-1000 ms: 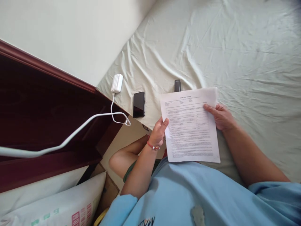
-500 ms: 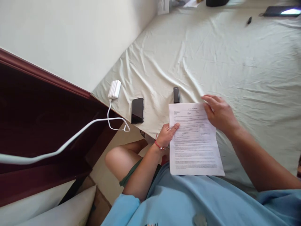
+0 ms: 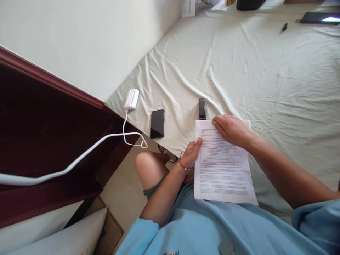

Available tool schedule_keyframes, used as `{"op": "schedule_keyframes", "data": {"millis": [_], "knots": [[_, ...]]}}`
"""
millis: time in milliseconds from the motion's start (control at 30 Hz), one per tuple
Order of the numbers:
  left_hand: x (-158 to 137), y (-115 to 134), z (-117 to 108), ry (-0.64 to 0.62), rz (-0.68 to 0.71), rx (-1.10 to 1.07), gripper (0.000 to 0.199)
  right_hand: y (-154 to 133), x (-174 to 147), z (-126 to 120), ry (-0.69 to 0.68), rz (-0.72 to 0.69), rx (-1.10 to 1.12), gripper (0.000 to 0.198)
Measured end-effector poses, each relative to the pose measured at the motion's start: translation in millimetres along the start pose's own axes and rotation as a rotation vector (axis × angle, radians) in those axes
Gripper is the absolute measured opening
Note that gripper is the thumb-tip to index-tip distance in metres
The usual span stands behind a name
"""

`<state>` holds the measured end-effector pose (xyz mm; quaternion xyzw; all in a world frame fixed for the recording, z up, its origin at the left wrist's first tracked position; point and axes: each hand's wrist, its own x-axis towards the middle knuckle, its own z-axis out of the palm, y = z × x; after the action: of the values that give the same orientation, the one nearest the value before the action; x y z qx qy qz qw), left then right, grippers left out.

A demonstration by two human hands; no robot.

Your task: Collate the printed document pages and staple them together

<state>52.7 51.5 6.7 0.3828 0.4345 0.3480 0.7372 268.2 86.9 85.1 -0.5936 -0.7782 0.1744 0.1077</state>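
A stack of printed papers (image 3: 223, 177) rests on my lap, its lower edge against the blue shirt. My left hand (image 3: 191, 153), with a red string bracelet at the wrist, grips the left edge, thumb on top and fingers underneath. At the top edge, my right hand (image 3: 231, 129) is closed over the sheets with its fingers bent together; part of the text is covered by it. Just beyond the papers lies a small black oblong object (image 3: 202, 108) with a shiny near end, perhaps a stapler. A dark-screened phone (image 3: 157, 123) lies further left.
A white power bank or adapter (image 3: 131, 98) with a white cable (image 3: 79, 159) sits near the edge of the sheet-covered bed (image 3: 278, 78). At the far right are a dark case (image 3: 316, 17) and a small black item (image 3: 284, 27). A dark red wooden panel (image 3: 53, 124) stands left.
My right hand has moved left from the papers' upper right corner onto their top edge. Its fingers now bend over the sheets. The left hand keeps its hold.
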Motion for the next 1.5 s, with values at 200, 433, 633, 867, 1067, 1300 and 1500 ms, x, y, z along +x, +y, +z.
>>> {"op": "schedule_keyframes", "data": {"millis": [200, 433, 633, 867, 1067, 1300, 1500], "knots": [[6.4, 6.7, 1.1, 0.02, 0.095, -0.039, 0.081, 0.5, 0.8, -3.7, -0.034, -0.013, 0.136, 0.032], [19.8, 27.2, 3.3, -0.046, 0.126, 0.03, 0.094, 6.3, 0.7, -1.1, -0.019, -0.13, 0.332, 0.035], [27.7, 33.2, -1.2, -0.081, 0.124, 0.28, 0.078, 10.0, 1.5, 5.6, 0.007, -0.2, 0.316, 0.036], [26.4, 28.6, 0.9, -0.028, 0.077, 0.168, 0.07, 0.9, 8.3, 9.8, 0.045, -0.269, 0.253, 0.034], [27.0, 25.8, 3.4, 0.041, 0.074, 0.072, 0.073, -9.3, 11.4, 10.9, 0.0, -0.241, 0.204, 0.033], [31.6, 25.9, 3.6, 0.025, 0.051, 0.137, 0.072, -5.6, 17.4, 15.1, 0.026, -0.132, 0.253, 0.031], [38.8, 14.2, -0.4, 0.272, 0.146, 0.325, 0.032, 0.7, 35.8, 24.2, -0.155, 0.14, 0.118, 0.033]]}}
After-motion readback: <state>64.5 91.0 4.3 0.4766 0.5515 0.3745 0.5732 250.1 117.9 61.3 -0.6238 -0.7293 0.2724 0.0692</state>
